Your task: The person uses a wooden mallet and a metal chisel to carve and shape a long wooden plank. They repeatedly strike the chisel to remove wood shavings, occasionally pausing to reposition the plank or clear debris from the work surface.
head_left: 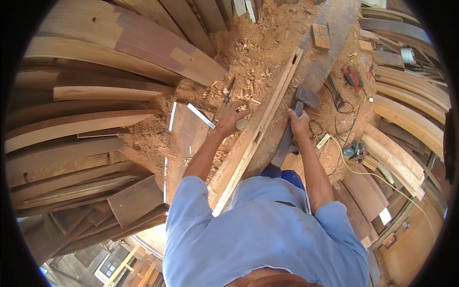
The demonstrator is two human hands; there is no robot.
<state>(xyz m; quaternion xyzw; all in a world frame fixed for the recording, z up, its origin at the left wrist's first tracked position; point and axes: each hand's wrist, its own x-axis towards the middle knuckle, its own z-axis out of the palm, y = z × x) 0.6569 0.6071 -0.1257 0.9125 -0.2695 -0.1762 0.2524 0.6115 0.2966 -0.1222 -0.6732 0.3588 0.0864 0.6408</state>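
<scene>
Wooden beam (260,122), pale and mortised, lay diagonally on a sawdust-covered floor (248,52). The left hand (229,119), grip closed around a chisel (227,95), rested just beside the beam's left edge. The right hand (300,125) clasped a dark mallet (299,112) at its right. Stacked planks (86,119) hemmed the left; power tools (353,76) and cables (344,129) lay right.

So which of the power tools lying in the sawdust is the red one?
The red power tool is the farther one, up right beside the dark plank. The other, a teal power tool, lies nearer, low right of the right hand.
</scene>
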